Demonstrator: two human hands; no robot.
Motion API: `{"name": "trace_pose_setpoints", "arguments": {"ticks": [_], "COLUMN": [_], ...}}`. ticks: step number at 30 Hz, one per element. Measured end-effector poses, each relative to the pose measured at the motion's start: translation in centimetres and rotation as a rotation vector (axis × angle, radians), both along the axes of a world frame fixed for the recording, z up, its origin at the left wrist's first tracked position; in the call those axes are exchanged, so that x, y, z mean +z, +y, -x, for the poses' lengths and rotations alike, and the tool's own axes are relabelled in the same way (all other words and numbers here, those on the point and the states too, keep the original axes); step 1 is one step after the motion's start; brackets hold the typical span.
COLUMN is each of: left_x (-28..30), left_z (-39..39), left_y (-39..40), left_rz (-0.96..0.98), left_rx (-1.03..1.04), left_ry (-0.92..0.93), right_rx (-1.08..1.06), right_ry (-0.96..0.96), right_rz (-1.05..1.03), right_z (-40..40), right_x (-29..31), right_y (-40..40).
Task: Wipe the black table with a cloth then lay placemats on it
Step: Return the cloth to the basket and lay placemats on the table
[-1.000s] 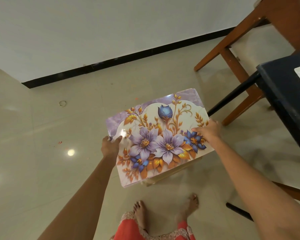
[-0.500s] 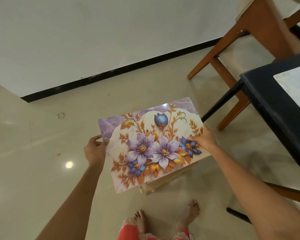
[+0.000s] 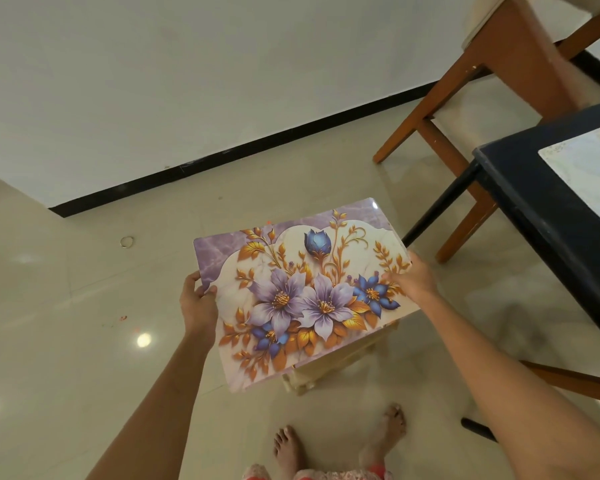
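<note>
Holding a glossy rectangular placemat printed with purple and blue flowers and gold leaves (image 3: 305,289) in the air over the floor, left of the black table (image 3: 548,216).

Head view: the left hand (image 3: 199,301) grips the placemat's left edge, thumb on top and fingers curled beneath; the right hand (image 3: 411,280) pinches its right edge, fingers lying on the printed face. A second pale placemat (image 3: 586,174) lies flat on the table. Behind the table stands a brown wooden chair (image 3: 506,64). A small cream stool (image 3: 340,365) sits on the beige tiled floor (image 3: 84,341) under the held placemat, just ahead of two bare feet (image 3: 340,441).
</note>
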State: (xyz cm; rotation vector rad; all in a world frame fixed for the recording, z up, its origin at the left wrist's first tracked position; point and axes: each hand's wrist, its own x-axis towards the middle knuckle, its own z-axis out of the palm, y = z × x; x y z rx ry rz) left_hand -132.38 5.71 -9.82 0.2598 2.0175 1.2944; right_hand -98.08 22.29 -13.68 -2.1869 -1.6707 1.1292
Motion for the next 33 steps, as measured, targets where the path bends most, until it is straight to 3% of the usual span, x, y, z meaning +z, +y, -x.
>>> {"name": "trace_pose_setpoints", "arguments": {"ticks": [6, 18, 23, 27, 30, 33], "left_x": [0.4, 1.4, 1.9, 3.1, 5.0, 6.8], "left_z": [0.0, -0.7, -2.0, -4.4, -7.2, -10.4], "left_y": [0.1, 1.4, 2.2, 3.7, 5.5, 7.4], "left_rz": [-0.038, -0.052, -0.096, -0.162, -0.241, -0.292], "left_rx": [0.059, 0.238, 0.378, 0.462, 0.46, 0.425], "left_ry": [-0.023, 0.018, -0.046, -0.095, -0.12, -0.142], "right_rx": [-0.055, -0.173, -0.41, -0.566, -0.505, -0.498], "right_ry": [0.028, 0.08, 0.329, 0.629, 0.891, 0.951], "right_rz": [0.019, -0.186, -0.22, -0.056, 0.007, -0.098], "right_z": [-1.7, 1.6, 3.6, 5.5, 6.8, 7.5], "right_x": [-2.8, 4.9, 8.9, 12.4, 13.9, 15.0], "right_y": [0.4, -0.9, -2.0, -3.3, -5.1, -7.3]}}
